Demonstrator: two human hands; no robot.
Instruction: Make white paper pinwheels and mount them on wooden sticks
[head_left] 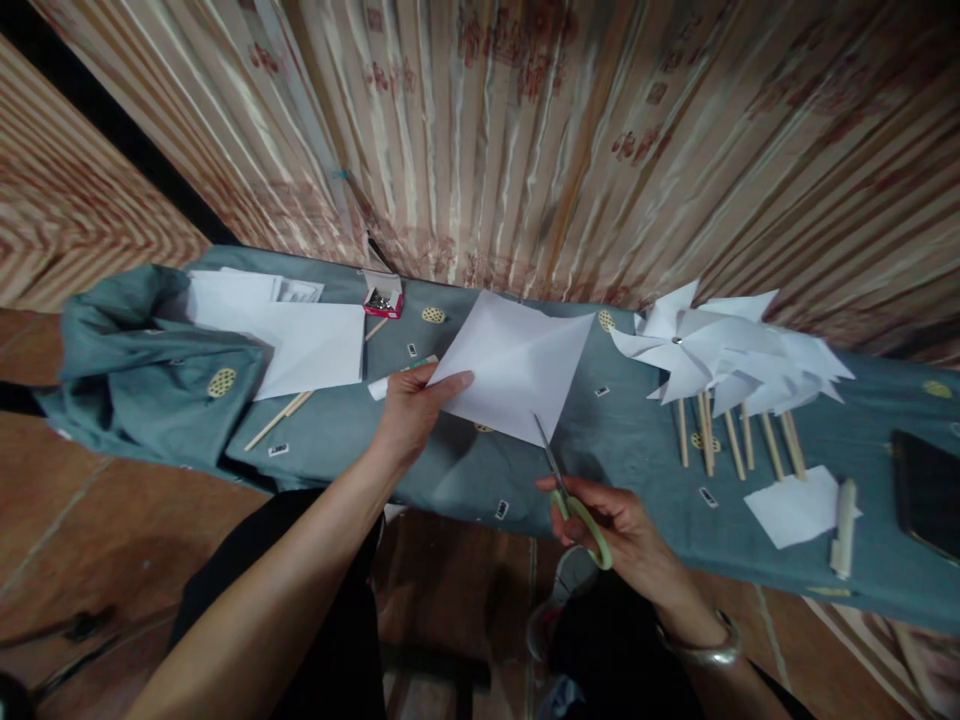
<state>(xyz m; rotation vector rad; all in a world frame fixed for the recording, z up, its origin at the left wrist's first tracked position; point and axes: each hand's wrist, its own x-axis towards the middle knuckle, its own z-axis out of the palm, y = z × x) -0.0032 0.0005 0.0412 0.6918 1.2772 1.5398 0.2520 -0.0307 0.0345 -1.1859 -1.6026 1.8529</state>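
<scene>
My left hand (411, 410) pinches the left corner of a white square of paper (517, 365) held up over the table, creased along its diagonals. My right hand (611, 525) grips green-handled scissors (574, 505), whose blades touch the paper's lower corner. Both hands hover above the near edge of the blue-grey cloth-covered table (622, 440).
Several finished white paper pinwheels (731, 355) on wooden sticks lie at the right. White sheets (300, 340), loose sticks (279, 418) and a small red box of pins (383, 298) are at the left. A paper scrap (795, 505), a glue stick (844, 528) and a dark phone (926, 490) lie far right. A curtain hangs behind.
</scene>
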